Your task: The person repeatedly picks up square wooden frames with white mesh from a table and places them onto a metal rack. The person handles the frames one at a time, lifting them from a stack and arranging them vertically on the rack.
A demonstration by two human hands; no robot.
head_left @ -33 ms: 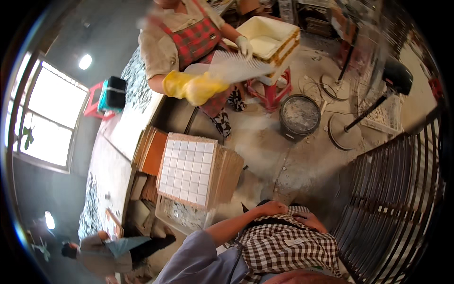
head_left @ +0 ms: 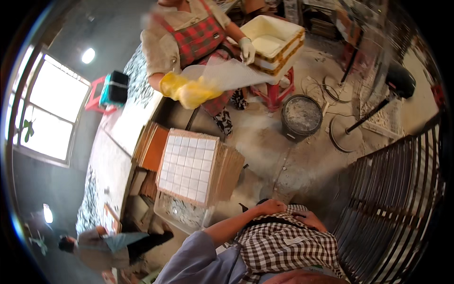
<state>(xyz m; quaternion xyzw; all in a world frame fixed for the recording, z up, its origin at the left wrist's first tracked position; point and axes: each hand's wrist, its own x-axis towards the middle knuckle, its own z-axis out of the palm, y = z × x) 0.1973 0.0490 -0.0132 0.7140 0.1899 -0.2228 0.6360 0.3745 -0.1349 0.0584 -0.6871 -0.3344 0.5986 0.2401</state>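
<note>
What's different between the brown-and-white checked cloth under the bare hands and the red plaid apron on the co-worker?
The checked cloth is brown and white; the plaid apron is red and dark.
The checked cloth has small squares, the plaid apron broader ones.
The wearer's left hand and right hand rest at the checked cloth; the co-worker's gloved hands are off the plaid apron.
Both have crossing squares.
</note>
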